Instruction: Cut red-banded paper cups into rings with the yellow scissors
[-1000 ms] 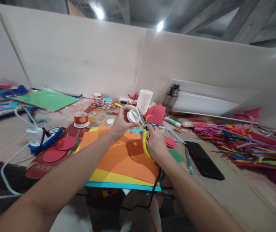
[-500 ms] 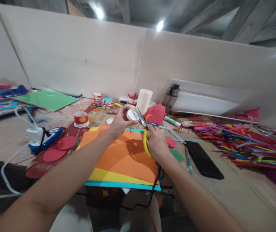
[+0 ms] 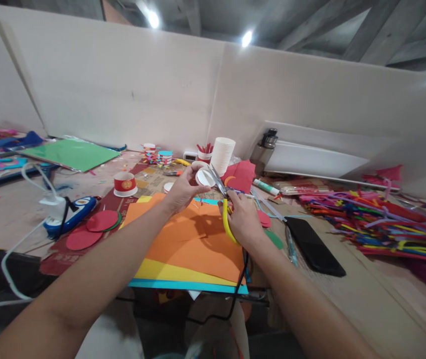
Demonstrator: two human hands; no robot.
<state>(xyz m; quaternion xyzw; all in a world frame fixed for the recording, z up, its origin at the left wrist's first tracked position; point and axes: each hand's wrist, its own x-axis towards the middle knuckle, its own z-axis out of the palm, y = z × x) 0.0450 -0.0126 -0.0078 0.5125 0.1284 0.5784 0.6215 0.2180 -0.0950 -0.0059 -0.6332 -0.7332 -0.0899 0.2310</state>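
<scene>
My left hand (image 3: 187, 188) pinches a small, round white paper cup piece (image 3: 204, 177) between thumb and fingers, its disc-like face turned toward me. In my right hand (image 3: 243, 215) is a pair of scissors (image 3: 227, 227) with yellow handles. The metal blades point up and to the left and meet the right edge of the white piece; whether they are fully closed I cannot tell. Both hands are above orange paper (image 3: 194, 244), which lies over yellow (image 3: 160, 269) and blue sheets.
A stack of white paper cups (image 3: 222, 155) stands just behind the scissors. Left are a cut red cup (image 3: 125, 184), red paper circles (image 3: 83, 238) and a blue power strip (image 3: 72, 217). Right lie a black phone (image 3: 313, 247) and a pile of colourful pipe cleaners (image 3: 380, 224).
My left thumb and the white piece have shifted very slightly to the left. The scissors stay at its edge in almost the same place.
</scene>
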